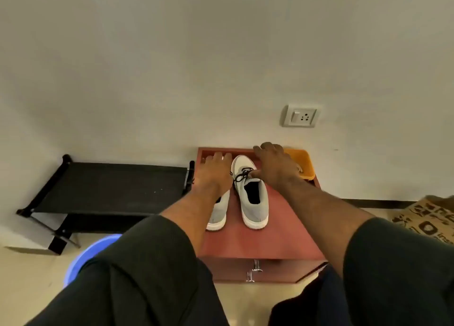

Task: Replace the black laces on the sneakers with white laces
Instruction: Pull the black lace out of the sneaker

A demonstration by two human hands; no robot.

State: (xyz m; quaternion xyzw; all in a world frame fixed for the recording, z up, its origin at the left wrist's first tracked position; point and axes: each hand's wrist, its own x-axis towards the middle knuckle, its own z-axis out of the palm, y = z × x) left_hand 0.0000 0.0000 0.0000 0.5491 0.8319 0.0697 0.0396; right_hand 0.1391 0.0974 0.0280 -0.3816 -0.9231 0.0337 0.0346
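Two grey sneakers (251, 193) (black laces (242, 176)) sit on one red cabinet (282, 230). Left hand (215, 172) lies flat, fingers straight, covering one; right hand (275, 164) spreads wide beside the other.

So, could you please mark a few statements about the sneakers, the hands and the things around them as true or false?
1. Both sneakers stand on a reddish cabinet. True.
2. The right-hand sneaker carries white laces. False: its black laces are still in.
3. An orange tray sits at the cabinet's back right corner. True.
4. The left hand rests in the tray. False: it lies over the left-hand sneaker.
5. The right hand is at the laces. True.
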